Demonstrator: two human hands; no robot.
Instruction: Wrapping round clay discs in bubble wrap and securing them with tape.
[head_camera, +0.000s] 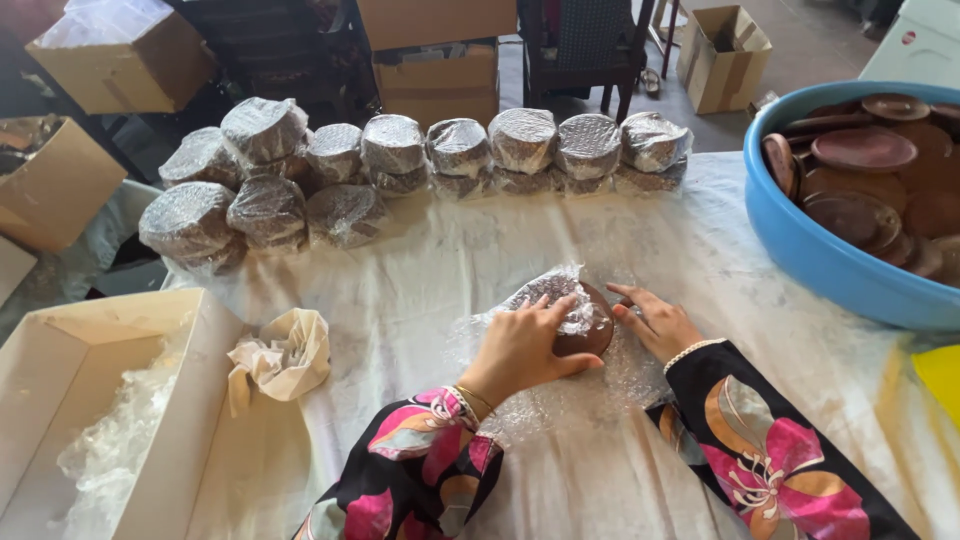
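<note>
My left hand (525, 345) presses down on a round brown wooden dish (592, 332) that is partly covered by clear bubble wrap (545, 290). The wrap sheet spreads under the dish on the white cloth. My right hand (655, 322) lies flat on the wrap just right of the dish, fingers touching its edge. Both sleeves are black with a bright floral print.
A row of bubble-wrapped round bundles (392, 145) lines the far side of the table. A blue tub (820, 255) at right holds several brown dishes. An open white box (150, 400) with plastic sits at left, beside crumpled paper (285, 355). Cardboard boxes (720, 55) stand behind.
</note>
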